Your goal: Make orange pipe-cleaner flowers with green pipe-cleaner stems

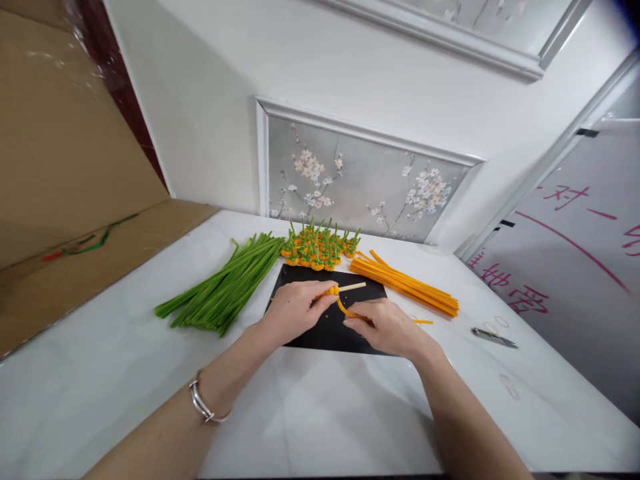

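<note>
Between finger and thumb, my left hand grips a pale thin stick that points to the right. Coils of an orange pipe cleaner are wound round the stick close to my left fingertips. My right hand pinches the loose length of that pipe cleaner, whose end sticks out past the hand on the right. Both hands are over a black mat dotted with small orange bits. Behind the mat stand several small orange pieces with green stems, grouped together.
A bundle of green pipe cleaners lies at left, and a bundle of orange pipe cleaners at right. Small scissors and several rubber bands rest farther right. Cardboard borders the left side; a whiteboard stands at right.
</note>
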A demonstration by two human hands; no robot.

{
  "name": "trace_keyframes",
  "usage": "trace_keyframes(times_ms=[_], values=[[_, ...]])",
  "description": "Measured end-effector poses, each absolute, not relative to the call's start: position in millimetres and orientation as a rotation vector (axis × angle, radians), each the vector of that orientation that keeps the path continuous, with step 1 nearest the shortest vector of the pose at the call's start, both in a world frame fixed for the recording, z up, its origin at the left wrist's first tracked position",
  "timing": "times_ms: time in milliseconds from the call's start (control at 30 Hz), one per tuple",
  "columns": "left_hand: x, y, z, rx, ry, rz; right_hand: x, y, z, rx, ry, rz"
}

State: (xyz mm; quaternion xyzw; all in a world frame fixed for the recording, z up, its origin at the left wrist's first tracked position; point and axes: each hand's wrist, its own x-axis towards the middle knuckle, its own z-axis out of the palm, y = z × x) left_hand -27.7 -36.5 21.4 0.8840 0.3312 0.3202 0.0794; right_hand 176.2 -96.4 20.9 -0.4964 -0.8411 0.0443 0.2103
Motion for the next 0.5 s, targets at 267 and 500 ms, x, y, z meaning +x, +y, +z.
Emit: trace_keyframes(times_ms=[267, 500], values=[[-29, -37, 21, 2.728, 1.022, 0.892, 180, -103, 30, -1.203, -2.334, 0.032], [-28, -41, 22, 2.772, 0.993, 0.820, 181, -102, 33, -1.093, -2.216, 0.035]])
